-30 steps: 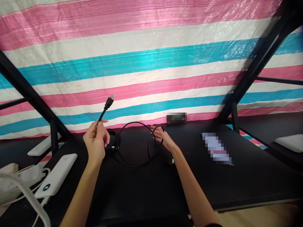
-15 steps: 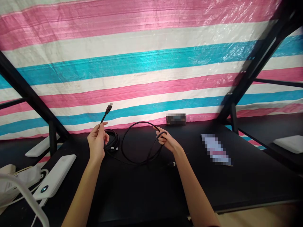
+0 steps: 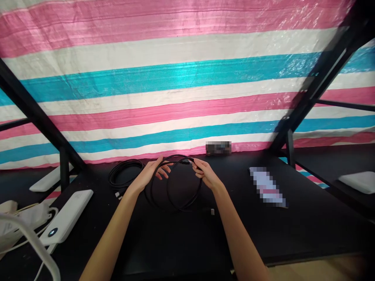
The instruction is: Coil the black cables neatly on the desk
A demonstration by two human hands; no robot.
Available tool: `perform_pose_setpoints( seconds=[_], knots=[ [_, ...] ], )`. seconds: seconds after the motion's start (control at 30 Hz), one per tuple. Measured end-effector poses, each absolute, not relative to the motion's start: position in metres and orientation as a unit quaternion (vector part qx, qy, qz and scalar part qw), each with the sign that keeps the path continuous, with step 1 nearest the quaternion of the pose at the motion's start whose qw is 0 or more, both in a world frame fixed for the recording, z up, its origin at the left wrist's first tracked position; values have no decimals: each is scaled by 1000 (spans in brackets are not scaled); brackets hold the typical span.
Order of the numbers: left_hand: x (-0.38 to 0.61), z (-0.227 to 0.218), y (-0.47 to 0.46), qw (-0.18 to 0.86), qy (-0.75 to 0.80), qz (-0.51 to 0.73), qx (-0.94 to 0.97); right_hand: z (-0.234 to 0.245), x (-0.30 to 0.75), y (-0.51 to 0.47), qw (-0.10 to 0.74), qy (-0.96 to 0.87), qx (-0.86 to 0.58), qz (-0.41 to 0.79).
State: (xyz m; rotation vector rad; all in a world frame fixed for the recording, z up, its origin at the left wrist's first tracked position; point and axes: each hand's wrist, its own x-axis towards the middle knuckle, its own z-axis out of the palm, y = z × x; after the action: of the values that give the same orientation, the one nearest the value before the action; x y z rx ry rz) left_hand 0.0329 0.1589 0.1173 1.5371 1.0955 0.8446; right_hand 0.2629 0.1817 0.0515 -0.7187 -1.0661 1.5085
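A black cable (image 3: 169, 191), gathered into loose loops, stands between my hands above the black table. My right hand (image 3: 206, 173) is closed on the right side of the loops, fingers pinched round the cable. One plug (image 3: 185, 161) lies along the top of the loops, close to my right fingertips. The other end, with a pale metal tip (image 3: 212, 212), is low by my right wrist. My left hand (image 3: 149, 173) is at the left side of the loops, fingers stretched and apart, touching the cable. Behind it lies a second coiled black cable (image 3: 124, 171) with pale-tipped plugs.
On the left are a white power bank (image 3: 68, 216), another white slab (image 3: 49, 178) and a white power strip (image 3: 32, 220) with cords. A blurred dark box (image 3: 218, 148) stands at the back, and a blurred pale packet (image 3: 268, 187) lies right. Black frame bars (image 3: 313, 91) slant upward at both sides.
My left hand has moved right and down to the loops, and its fingers have opened. The plug it held upright now lies at the top of the loops. My right hand stays nearly in place.
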Motion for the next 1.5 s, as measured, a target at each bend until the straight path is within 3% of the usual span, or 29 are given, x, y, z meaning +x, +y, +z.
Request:
perform_pose_setpoints(
  seconds=[0.1, 0.27, 0.53, 0.77, 0.9, 1.03, 1.27, 1.5],
  knots=[
    [42, 127, 156, 531, 442, 343, 636, 48, 256, 187, 589, -452, -344, 574],
    [50, 120, 159, 441, 497, 359, 656, 47, 252, 189, 617, -453, -370, 526],
    [51, 111, 159, 479, 418, 332, 696, 42, 244, 189, 597, -558, -384, 430],
    [61, 119, 157, 473, 429, 298, 710, 46, 244, 183, 532, -625, -405, 403],
    [59, 105, 163, 410, 477, 350, 693, 42, 246, 184, 506, -624, -423, 418],
    [49, 74, 170, 343, 526, 414, 659, 35, 244, 187, 537, -583, -454, 407],
    [54, 20, 158, 467, 515, 480, 534, 22, 247, 197, 614, -416, -512, 433],
    [56, 13, 153, 527, 515, 456, 499, 9, 255, 200, 545, -497, -545, 398]
  ],
)
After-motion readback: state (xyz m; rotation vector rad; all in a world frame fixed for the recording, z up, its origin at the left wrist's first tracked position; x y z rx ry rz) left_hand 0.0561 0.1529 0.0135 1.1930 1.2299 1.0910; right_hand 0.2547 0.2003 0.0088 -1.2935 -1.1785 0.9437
